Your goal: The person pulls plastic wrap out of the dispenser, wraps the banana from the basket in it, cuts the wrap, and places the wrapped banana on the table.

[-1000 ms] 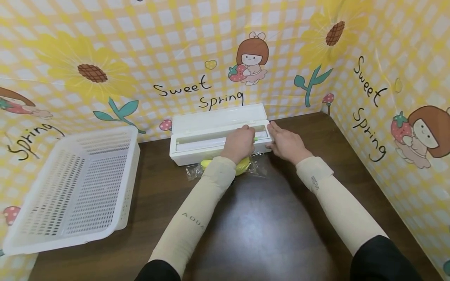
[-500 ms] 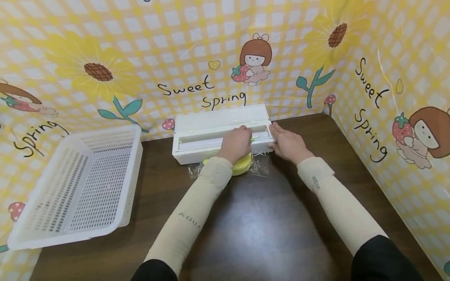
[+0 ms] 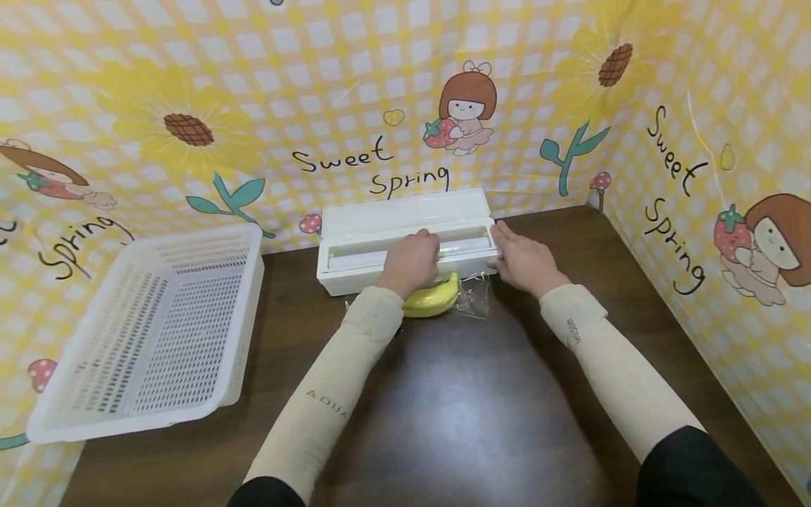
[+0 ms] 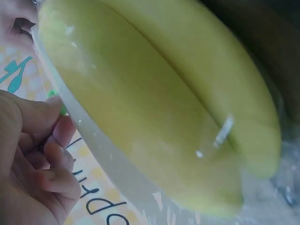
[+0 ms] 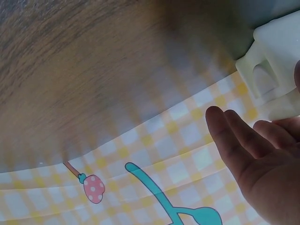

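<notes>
A long white cling film dispenser (image 3: 345,283) stands against the back wall, its lid (image 3: 405,211) raised and a roll of film (image 3: 469,246) inside. My left hand (image 3: 410,264) reaches over the front edge. Its thumb and forefinger pinch a small green slide cutter (image 4: 63,108), mostly hidden by the fingers. My right hand (image 3: 527,260) rests against the dispenser's right end, fingers fairly straight in the right wrist view. Under my left wrist lie yellow bananas (image 3: 434,297) covered in clear film (image 3: 474,296), close in front of the dispenser.
A white perforated plastic basket (image 3: 250,310) stands on the left of the dark wooden table (image 3: 469,415). A yellow checked cloth (image 3: 342,77) with printed flowers and figures covers the back wall and the right side.
My left hand has slid leftward along the dispenser with the green cutter, uncovering more of the bananas. My right hand stays at the dispenser's right end. The head view has shifted slightly.
</notes>
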Demonstrator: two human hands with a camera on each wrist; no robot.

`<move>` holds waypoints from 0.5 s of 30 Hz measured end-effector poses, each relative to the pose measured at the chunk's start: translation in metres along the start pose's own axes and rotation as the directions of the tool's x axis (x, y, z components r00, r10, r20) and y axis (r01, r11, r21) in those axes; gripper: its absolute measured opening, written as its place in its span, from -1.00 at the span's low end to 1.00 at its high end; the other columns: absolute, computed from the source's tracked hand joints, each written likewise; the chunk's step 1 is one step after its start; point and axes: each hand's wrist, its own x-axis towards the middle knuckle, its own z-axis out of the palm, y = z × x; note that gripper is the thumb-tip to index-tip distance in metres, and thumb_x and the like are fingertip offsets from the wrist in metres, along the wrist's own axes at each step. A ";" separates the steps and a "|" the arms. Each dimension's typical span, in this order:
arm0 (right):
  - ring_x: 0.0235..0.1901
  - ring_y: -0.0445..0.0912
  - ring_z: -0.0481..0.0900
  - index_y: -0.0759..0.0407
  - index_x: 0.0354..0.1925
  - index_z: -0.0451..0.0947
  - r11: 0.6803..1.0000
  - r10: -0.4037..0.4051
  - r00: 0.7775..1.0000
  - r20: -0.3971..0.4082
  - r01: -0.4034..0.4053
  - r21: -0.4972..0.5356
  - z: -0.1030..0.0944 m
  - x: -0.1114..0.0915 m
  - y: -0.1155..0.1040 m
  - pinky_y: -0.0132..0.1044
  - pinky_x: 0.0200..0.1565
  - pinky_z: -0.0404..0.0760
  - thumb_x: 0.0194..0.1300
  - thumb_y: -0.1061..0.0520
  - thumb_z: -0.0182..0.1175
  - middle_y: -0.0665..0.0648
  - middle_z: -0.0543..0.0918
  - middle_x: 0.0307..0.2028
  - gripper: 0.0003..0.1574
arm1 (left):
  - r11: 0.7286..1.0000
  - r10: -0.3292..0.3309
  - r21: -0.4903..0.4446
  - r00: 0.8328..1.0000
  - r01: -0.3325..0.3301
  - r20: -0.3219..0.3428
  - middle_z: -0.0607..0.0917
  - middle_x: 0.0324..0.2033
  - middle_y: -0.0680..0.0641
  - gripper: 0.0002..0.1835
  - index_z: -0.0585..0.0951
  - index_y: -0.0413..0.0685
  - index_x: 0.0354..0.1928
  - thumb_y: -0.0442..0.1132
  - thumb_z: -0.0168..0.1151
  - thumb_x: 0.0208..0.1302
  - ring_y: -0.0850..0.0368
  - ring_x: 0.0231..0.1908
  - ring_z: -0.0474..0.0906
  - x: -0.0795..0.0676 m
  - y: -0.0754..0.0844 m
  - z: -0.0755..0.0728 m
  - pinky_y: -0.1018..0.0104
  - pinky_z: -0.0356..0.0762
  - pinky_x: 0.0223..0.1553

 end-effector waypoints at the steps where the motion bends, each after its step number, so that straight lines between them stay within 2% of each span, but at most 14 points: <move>1: 0.26 0.25 0.46 0.34 0.51 0.15 1.000 0.001 1.000 0.001 -0.001 0.000 0.000 0.000 0.000 0.16 -0.15 0.60 0.41 -0.05 0.28 0.35 0.21 0.46 -0.07 | 1.000 0.001 0.005 1.000 -0.001 -0.003 0.57 -0.28 0.01 -0.91 0.62 -0.05 -0.20 -0.30 0.14 0.33 0.08 -0.33 0.52 -0.002 -0.002 0.000 0.16 0.58 -0.30; 8: 0.27 0.27 0.44 0.36 0.51 0.13 1.000 0.006 1.000 0.012 -0.006 -0.002 0.001 -0.001 -0.001 0.19 -0.14 0.58 0.43 -0.03 0.25 0.36 0.19 0.47 -0.08 | 1.000 -0.002 0.027 1.000 0.002 0.004 0.57 -0.28 -0.03 -0.90 0.61 -0.08 -0.22 -0.35 0.10 0.35 0.06 -0.36 0.52 -0.014 -0.017 -0.004 0.14 0.59 -0.32; 15: 0.30 0.26 0.40 0.35 0.53 0.09 1.000 0.016 1.000 0.015 -0.016 -0.001 0.002 -0.001 -0.003 0.19 -0.08 0.58 0.44 -0.04 0.23 0.35 0.15 0.49 -0.07 | 0.999 0.017 0.035 1.000 -0.018 0.014 0.55 -0.30 -0.04 -0.91 0.59 -0.11 -0.24 -0.40 0.13 0.29 0.07 -0.41 0.49 -0.022 -0.027 -0.007 0.18 0.55 -0.41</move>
